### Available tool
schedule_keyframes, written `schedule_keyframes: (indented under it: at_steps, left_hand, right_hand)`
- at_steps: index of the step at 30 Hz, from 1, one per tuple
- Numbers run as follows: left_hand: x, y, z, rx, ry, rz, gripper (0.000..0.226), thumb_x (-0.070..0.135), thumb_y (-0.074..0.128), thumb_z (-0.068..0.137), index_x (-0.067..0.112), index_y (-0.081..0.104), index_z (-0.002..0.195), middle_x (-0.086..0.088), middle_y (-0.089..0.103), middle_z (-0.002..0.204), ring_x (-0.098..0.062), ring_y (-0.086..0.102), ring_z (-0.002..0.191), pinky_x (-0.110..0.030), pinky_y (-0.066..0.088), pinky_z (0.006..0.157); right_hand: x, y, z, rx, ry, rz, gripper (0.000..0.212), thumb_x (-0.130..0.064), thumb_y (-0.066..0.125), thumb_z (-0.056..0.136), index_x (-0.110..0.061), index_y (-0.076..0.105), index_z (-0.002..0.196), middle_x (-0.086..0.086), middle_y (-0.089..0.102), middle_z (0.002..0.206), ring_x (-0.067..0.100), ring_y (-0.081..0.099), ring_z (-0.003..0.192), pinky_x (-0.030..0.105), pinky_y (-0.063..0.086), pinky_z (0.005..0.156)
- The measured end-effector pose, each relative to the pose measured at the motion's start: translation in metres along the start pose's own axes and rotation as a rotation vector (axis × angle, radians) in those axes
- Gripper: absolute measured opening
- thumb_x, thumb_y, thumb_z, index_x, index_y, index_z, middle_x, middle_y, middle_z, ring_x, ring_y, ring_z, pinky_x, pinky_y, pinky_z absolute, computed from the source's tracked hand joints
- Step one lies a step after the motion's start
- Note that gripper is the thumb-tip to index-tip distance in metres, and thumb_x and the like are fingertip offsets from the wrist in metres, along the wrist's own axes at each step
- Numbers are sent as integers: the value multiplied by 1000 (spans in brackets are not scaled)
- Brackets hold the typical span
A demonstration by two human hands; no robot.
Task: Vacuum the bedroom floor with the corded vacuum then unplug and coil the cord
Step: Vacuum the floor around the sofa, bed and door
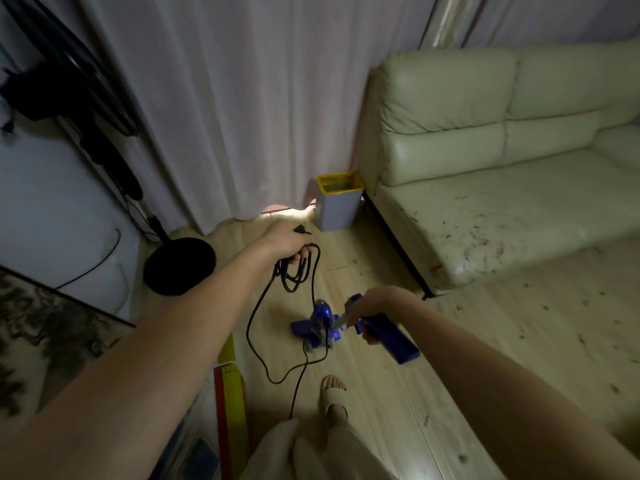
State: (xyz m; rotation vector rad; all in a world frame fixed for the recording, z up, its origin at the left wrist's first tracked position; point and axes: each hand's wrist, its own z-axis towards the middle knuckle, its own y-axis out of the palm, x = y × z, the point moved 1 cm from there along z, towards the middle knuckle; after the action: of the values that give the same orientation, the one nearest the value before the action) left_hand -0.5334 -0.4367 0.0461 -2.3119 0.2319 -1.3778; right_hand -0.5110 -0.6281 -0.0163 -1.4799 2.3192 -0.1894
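Observation:
A blue corded vacuum [320,325] stands on the light wooden floor [450,341] in the middle of the view. My right hand [375,304] grips its blue handle [391,337]. My left hand [289,240] is stretched forward and grips several loops of the black cord [294,275], with the plug end sticking up above the fist. A loose run of cord [256,344] hangs from the loops, curves over the floor and rises toward me.
A pale sofa [502,161] with specks of debris fills the right. A grey bin with a yellow rim [339,202] stands by the white curtain [242,116]. A black fan stand base [180,265] is at left. My foot in a sandal [334,393] is below the vacuum.

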Motion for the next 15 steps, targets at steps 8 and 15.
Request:
schedule_keyframes:
  at_steps: [8, 15]
  left_hand:
    - [7, 18, -12, -47, 42, -32, 21, 16, 54, 95, 2, 67, 87, -2, 59, 60, -9, 45, 44, -18, 45, 46]
    - [2, 29, -16, -32, 19, -28, 22, 17, 54, 96, 4, 67, 82, 3, 57, 52, -7, 44, 44, -15, 43, 43]
  right_hand:
    - [18, 26, -20, 140, 0, 120, 22, -18, 70, 87, -2, 58, 95, 13, 64, 85, 19, 64, 71, 27, 56, 61]
    - [2, 34, -10, 197, -142, 191, 18, -10, 61, 91, 0, 55, 104, 14, 65, 96, 22, 65, 85, 29, 54, 84]
